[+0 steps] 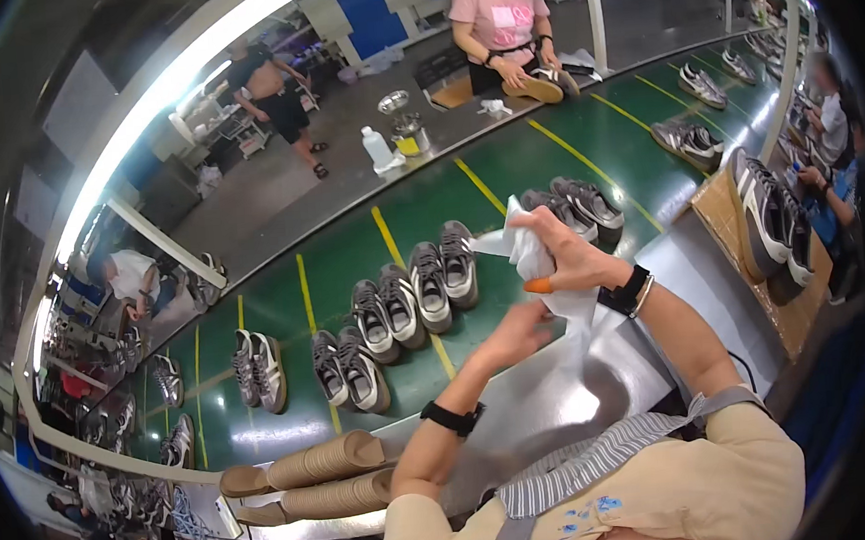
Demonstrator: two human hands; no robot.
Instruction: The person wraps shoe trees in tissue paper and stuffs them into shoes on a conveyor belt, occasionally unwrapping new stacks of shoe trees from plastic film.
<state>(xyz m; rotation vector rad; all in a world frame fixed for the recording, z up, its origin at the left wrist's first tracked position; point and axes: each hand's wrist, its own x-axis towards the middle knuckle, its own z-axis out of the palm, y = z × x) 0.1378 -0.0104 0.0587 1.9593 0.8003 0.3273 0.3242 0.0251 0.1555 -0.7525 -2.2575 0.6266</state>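
Here, a white sheet of paper [537, 263] is pinched in the closed fingers of the right hand [572, 255], while its lower end is gripped by the left hand [517, 334], above the near edge of the green conveyor belt [284, 300], where grey sneakers [405, 302] are lined up.

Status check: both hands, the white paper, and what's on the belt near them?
Right hand gripping crumpled white paper, raised over the belt. Left hand pinching the paper's lower end. Pairs of grey sneakers on green conveyor beyond, clear of the hands.
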